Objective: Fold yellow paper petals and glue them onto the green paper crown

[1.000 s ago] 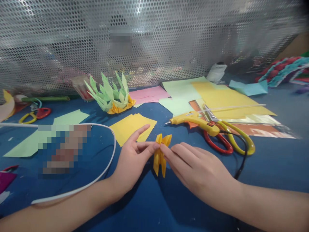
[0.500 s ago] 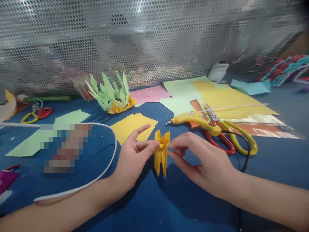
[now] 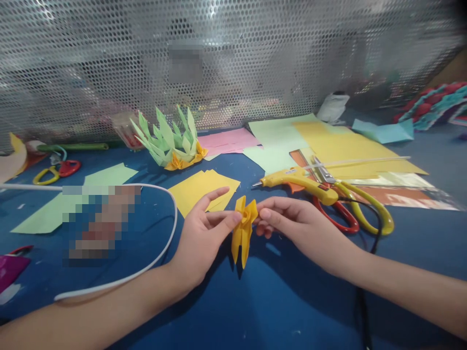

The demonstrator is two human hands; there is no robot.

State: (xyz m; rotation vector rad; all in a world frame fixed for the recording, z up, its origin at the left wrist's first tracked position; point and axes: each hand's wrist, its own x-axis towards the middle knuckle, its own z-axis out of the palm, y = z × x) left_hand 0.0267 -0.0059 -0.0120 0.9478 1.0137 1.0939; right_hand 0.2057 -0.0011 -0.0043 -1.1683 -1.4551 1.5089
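Note:
A folded yellow origami piece point(image 3: 242, 238) with pointed ends hangs between my two hands, over the blue table. My left hand point(image 3: 204, 228) pinches its upper left side between thumb and a finger, with the index finger raised. On the other side, my right hand point(image 3: 292, 218) pinches the piece's upper right point. Just beyond my left hand lie yellow paper squares point(image 3: 204, 189). A yellow glue gun point(image 3: 292, 180) rests past my right hand, beside scissors point(image 3: 350, 204) with red and yellow handles.
Behind stands a green and orange origami ring point(image 3: 171, 143). Pink paper point(image 3: 229, 141), green paper point(image 3: 277, 131) and yellow sheets point(image 3: 350, 146) lie near the perforated metal screen point(image 3: 233, 63). A white cable point(image 3: 171, 233) curves at left; small scissors point(image 3: 54, 172) lie farther left.
My right hand has turned and closed on the right point of the origami piece. The piece has tilted slightly, its lower tips shifting left. My left hand keeps its pinch.

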